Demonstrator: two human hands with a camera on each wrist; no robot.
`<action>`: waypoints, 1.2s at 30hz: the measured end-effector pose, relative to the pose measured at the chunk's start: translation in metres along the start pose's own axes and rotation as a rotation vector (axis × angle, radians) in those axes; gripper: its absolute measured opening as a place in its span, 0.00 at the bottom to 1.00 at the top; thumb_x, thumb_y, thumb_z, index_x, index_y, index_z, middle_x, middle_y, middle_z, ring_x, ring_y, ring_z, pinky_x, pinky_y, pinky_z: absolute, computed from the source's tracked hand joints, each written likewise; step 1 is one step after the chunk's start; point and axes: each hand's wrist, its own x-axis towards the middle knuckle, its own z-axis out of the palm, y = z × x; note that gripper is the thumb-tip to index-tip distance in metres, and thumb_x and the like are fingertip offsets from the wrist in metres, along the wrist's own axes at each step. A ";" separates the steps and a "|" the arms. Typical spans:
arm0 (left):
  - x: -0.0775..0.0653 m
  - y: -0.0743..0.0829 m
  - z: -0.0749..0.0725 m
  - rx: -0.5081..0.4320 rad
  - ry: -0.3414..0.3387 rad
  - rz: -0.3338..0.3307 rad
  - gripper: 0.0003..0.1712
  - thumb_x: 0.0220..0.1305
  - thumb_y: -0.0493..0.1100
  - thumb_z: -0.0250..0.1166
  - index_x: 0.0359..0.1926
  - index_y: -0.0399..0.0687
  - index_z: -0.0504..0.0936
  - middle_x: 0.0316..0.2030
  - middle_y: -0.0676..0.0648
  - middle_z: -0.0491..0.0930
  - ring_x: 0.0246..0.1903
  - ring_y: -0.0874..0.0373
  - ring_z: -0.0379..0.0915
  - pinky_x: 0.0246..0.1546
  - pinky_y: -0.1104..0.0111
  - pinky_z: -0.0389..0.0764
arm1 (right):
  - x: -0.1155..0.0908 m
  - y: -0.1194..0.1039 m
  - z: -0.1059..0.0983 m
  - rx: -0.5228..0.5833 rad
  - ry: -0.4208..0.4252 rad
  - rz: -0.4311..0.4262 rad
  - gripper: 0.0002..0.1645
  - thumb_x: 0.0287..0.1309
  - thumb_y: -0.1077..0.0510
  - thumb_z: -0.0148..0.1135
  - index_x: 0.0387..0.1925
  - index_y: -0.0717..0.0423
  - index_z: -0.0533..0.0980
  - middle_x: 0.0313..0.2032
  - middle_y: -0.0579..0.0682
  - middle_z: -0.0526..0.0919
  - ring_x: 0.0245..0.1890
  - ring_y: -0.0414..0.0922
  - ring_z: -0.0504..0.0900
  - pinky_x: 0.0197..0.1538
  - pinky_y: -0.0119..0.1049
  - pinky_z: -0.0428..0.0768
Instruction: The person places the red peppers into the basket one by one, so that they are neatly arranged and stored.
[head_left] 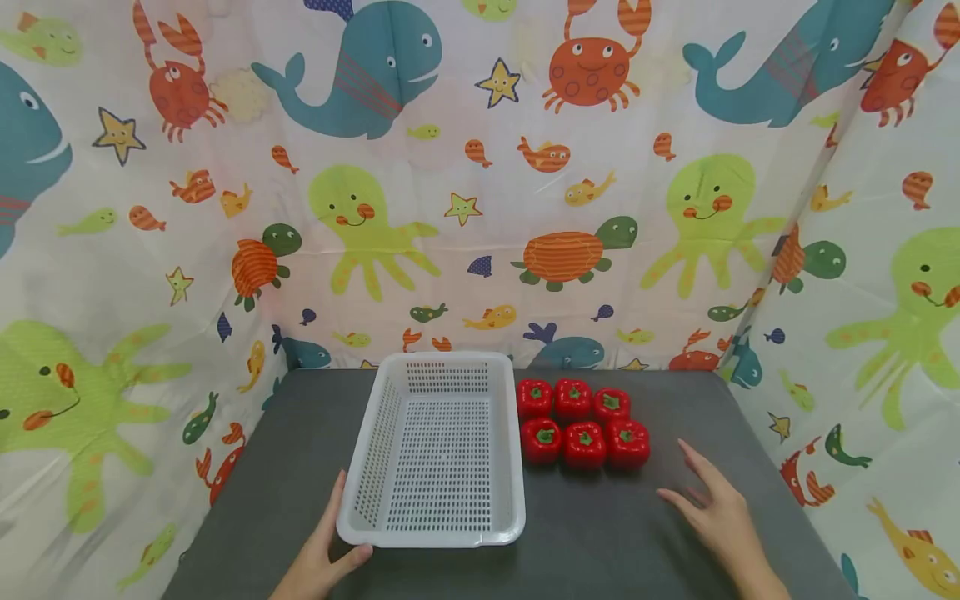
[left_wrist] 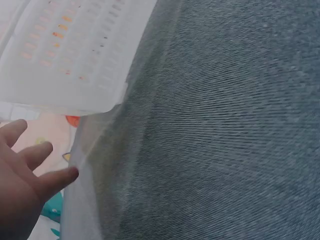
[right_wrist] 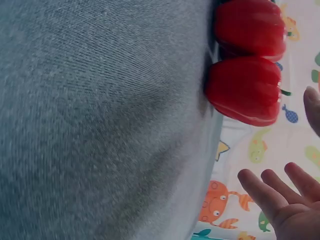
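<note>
A white perforated plastic basket stands on the dark grey table with nothing in it. My left hand is at its near left corner, thumb and fingers spread around the corner; in the left wrist view the fingers are extended beside the basket's wall. Right of the basket, several red bell peppers with green stems stand in two rows. My right hand hovers to the right of and nearer than the peppers, fingers apart and holding nothing. The right wrist view shows two peppers beyond its spread fingers.
The dark grey tabletop runs back to a curtain printed with sea animals, which also hangs along the left and right sides. The peppers stand close along the basket's right wall.
</note>
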 end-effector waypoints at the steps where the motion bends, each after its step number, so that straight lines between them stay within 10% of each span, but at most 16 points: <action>1: 0.000 -0.001 0.001 -0.035 -0.008 -0.007 0.62 0.68 0.41 0.67 0.79 0.75 0.27 0.81 0.46 0.30 0.77 0.32 0.37 0.69 0.24 0.48 | 0.000 0.001 0.002 -0.001 0.002 0.004 0.56 0.45 0.56 0.82 0.75 0.42 0.65 0.66 0.60 0.75 0.57 0.61 0.77 0.42 0.48 0.90; 10: 0.000 -0.005 0.012 -0.228 -0.039 0.015 0.66 0.66 0.36 0.68 0.78 0.78 0.26 0.81 0.44 0.32 0.74 0.30 0.52 0.63 0.56 0.81 | 0.003 0.003 0.008 0.009 -0.028 0.038 0.55 0.48 0.57 0.81 0.76 0.47 0.63 0.67 0.65 0.72 0.61 0.66 0.76 0.43 0.54 0.90; 36: -0.001 -0.007 0.017 -0.428 -0.008 -0.003 0.62 0.66 0.30 0.65 0.80 0.69 0.30 0.79 0.42 0.42 0.72 0.30 0.54 0.59 0.64 0.84 | 0.034 0.014 0.040 0.112 -0.185 0.213 0.60 0.54 0.46 0.77 0.80 0.37 0.51 0.76 0.63 0.58 0.68 0.69 0.68 0.61 0.63 0.80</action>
